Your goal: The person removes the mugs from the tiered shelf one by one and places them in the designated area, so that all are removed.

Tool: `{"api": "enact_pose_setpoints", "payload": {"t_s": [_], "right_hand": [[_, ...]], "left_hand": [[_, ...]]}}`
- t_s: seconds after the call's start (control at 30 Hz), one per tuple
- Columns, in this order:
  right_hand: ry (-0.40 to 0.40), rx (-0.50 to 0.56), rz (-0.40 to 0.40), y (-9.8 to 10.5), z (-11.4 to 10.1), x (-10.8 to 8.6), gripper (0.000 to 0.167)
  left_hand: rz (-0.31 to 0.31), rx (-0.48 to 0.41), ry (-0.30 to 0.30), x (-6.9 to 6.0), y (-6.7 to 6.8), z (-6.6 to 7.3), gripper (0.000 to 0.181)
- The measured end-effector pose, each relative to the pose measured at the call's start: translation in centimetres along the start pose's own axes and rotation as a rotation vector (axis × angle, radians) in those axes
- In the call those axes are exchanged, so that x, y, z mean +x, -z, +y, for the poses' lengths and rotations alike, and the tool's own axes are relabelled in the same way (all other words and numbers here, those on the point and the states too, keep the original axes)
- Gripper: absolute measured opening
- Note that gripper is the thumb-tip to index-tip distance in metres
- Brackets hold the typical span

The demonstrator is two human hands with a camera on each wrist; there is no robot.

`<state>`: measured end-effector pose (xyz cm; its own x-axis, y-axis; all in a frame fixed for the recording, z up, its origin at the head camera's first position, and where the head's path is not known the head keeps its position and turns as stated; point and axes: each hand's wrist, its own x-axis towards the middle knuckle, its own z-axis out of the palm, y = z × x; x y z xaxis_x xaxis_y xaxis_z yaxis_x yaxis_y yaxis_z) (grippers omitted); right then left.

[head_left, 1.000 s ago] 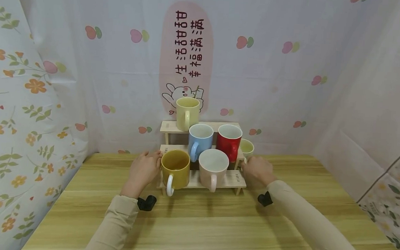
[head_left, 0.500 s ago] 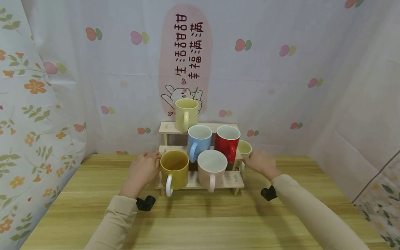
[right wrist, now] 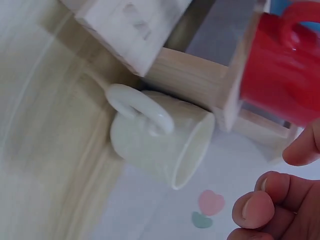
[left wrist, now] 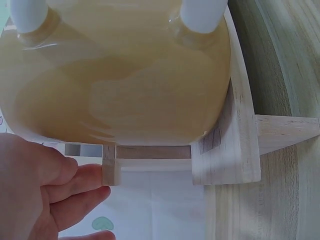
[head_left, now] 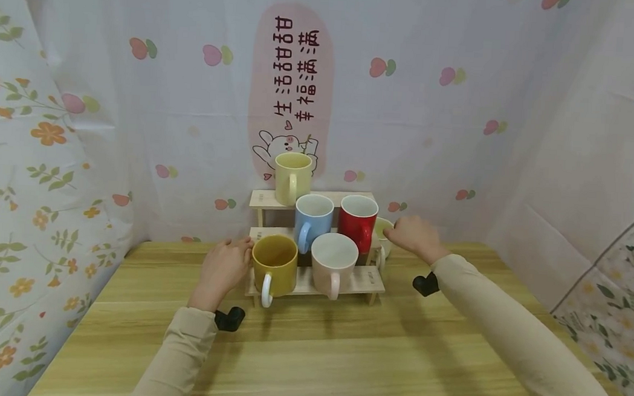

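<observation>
My left hand (head_left: pixel 222 272) rests its fingertips at the left end of the middle step of a three-step wooden rack (head_left: pixel 368 278). In the left wrist view those fingers (left wrist: pixel 80 179) look fairly straight against the shelf's end, beside a mustard mug (left wrist: pixel 125 95). On the table at the rack's right end stands a cream mug (right wrist: pixel 150 135), upright, handle toward me. Near its rim is my right hand (head_left: pixel 416 234), thumb apart from the loosely bent fingers and nothing between them.
A pale yellow mug (head_left: pixel 293 181) stands on the top step, a blue mug (head_left: pixel 314 219) and a red mug (head_left: pixel 356 224) on the middle one. The bottom step bears the mustard mug and a pale pink mug (head_left: pixel 333 268). A printed curtain (head_left: pixel 207 124) hangs behind.
My right hand has come off the cream mug's handle and moved up and back, so the handle now shows. My left hand stays at the rack's end.
</observation>
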<state>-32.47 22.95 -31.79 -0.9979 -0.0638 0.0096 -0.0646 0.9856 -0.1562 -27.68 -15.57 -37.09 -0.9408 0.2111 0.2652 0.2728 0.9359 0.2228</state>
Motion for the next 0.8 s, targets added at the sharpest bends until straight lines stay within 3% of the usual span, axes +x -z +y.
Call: {"api": "enact_pose_setpoints", "payload": {"t_s": [0.4, 0.63, 0.8], "right_hand": [[0.023, -0.072, 0.052, 3.2, -2.1, -0.4, 0.037], [0.02, -0.037, 0.035, 4.4, -4.0, -0.5, 0.044], [0.018, -0.008, 0.039, 5.0, -5.4, -0.6, 0.038]], "left_hand": [[0.003, 0.001, -0.002, -0.1, 0.2, 0.1, 0.035], [-0.066, -0.034, 0.045, 0.1, 0.5, 0.1, 0.037], [-0.109, -0.034, 0.062, 0.2, 0.5, 0.2, 0.04]]}}
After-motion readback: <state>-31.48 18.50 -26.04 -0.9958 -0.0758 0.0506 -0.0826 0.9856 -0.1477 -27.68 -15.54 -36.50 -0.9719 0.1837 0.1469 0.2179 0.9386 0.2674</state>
